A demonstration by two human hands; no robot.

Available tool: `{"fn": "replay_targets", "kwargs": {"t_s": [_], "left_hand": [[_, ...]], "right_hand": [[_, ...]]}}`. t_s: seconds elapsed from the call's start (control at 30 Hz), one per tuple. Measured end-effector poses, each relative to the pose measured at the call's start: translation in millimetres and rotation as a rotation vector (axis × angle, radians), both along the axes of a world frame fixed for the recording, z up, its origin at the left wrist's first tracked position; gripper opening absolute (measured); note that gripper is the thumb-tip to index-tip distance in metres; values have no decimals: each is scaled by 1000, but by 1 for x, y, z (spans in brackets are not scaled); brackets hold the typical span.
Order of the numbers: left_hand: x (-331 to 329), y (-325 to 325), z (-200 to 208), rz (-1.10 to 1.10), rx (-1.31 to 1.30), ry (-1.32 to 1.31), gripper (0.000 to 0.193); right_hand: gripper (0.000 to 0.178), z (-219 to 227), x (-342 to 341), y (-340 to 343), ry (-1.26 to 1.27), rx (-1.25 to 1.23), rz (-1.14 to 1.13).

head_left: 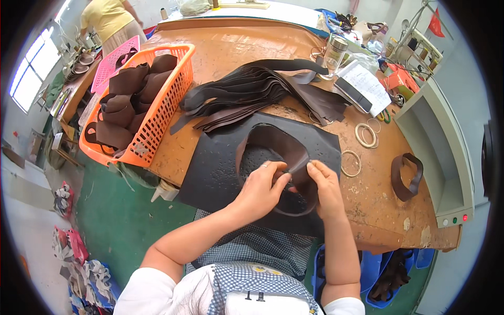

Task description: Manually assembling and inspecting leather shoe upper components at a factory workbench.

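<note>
A dark brown leather-like strip bent into a loop (273, 137) stands over the black mat (210, 168) in front of me. My left hand (261, 189) pinches its near part from inside the ring, fingers and thumb drawn together. On the right side of the loop, my right hand (326, 188) grips the edge between thumb and fingers. Part of the strip between the two hands is hidden by the fingers. Beyond the mat lies a fanned pile of long dark strips (252, 86). Another brown loop (407, 177) stands on the table at the right.
An orange basket (152, 136) full of brown rolled pieces sits at the left. Tape rings (366, 135), a phone (353, 94), papers and a glass jar (335, 52) lie at the right, by a grey machine housing (438, 142). Blue bins (375, 268) stand below. Another person (107, 23) is far left.
</note>
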State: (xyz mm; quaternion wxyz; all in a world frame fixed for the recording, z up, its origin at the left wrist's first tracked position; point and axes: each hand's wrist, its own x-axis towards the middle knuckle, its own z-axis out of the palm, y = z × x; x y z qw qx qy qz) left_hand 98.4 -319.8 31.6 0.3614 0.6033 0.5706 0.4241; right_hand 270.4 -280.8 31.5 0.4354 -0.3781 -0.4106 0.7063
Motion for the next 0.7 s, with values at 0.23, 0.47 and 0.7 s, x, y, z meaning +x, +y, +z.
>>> {"fn": "replay_targets", "kwargs": {"t_s": [0.23,0.47,0.7], "left_hand": [[2,19,-39,-103,-572,-818,20],[13,13,-39,-101,-461,-672,17],[6,18,-37,-108,-587,-542,29]], "right_hand": [[17,-38,-1,-36,-181,21,-102],[24,-39,5,-27,-226,109,-147],[30,-53,-2,-40,-162,9,-218]]}}
